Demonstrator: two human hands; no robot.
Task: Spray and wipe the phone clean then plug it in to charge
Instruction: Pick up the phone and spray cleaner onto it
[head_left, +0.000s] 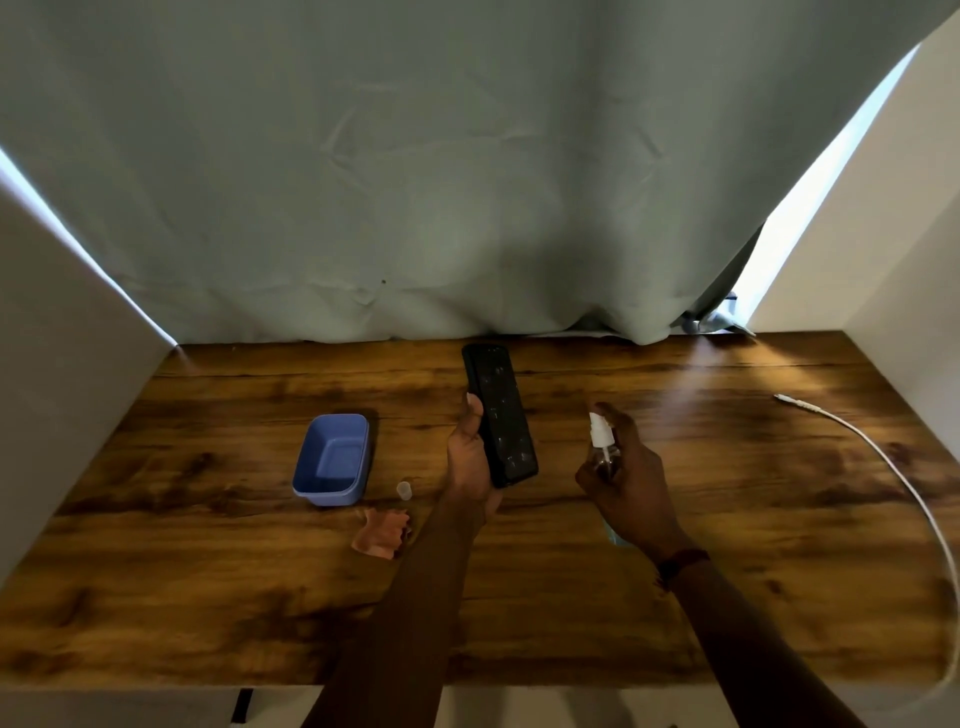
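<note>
Over a wooden desk (571, 597), the left hand (470, 457) grips the phone (500, 415), long axis pointing away; the right hand (631, 480) clasps the spray bottle (602, 447) just beside, nozzle facing the phone.

Two bare forearms, no sleeves, dark band (681, 564) on the right wrist

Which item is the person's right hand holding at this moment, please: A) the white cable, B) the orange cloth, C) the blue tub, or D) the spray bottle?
D: the right hand grips the spray bottle, nozzle turned toward the phone held in the left hand.
</note>
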